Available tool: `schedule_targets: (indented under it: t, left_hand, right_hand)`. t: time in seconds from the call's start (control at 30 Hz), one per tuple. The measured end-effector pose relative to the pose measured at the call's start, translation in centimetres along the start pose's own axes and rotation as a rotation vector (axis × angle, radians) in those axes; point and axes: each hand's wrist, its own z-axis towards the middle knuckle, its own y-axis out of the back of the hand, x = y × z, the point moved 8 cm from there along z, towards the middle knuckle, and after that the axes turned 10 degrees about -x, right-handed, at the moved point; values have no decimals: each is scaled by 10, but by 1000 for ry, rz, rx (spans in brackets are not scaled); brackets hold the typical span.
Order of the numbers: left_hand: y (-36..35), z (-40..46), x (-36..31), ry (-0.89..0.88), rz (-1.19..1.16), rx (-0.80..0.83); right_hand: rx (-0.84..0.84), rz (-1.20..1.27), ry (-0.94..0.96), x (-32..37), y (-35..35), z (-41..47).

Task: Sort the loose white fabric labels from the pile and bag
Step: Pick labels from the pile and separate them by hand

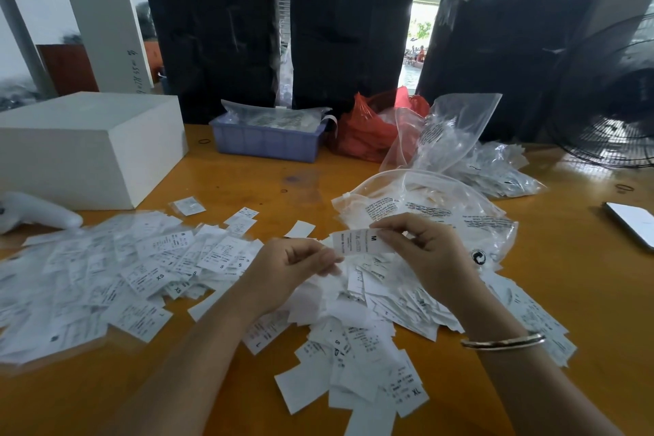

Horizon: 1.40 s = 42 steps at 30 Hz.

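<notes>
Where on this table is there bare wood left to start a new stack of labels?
Bare table lies between the white box, blue crate and clear bag, and along the right edge before the phone. The label pile crowds the space under both hands.

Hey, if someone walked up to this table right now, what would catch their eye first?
Probably the two hands at the centre, the left hand and the right hand pinching one white label marked M between them. Under and around them a big heap of labels spreads over the orange table, mostly to the left. Behind, a red bag stands out beside a blue basket.
</notes>
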Motion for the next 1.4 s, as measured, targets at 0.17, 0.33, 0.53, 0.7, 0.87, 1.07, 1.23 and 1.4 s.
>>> schedule_targets:
  t: [0.17, 0.33, 0.53, 0.7, 0.87, 1.07, 1.23, 1.4]
  left_hand:
    - [0, 2, 3, 10, 15, -15]
    - [-6, 2, 4, 12, 10, 17]
    - [-9, 3, 7, 7, 42, -18]
    - [1, 6, 8, 17, -1, -129]
    - [1, 5, 9, 14, 37, -106]
    - [87, 1, 8, 14, 424, -718]
    - [126, -3, 29, 141, 1018, -828]
    - [104, 2, 6, -115, 1132, -807]
  right_hand:
    - [84, -85, -25, -9, -3, 0]
    - [220, -107, -39, -11, -18, -7]
    - [176, -43, -97, -12, -39, -14]
    - [52, 69, -169, -19, -31, -12]
    - [162, -9, -120, -14, -53, -20]
    - [2, 179, -333, -37, -36, -15]
    - [41, 534, -520, -46, -42, -20]
    - [101, 689, -577, -45, -50, -22]
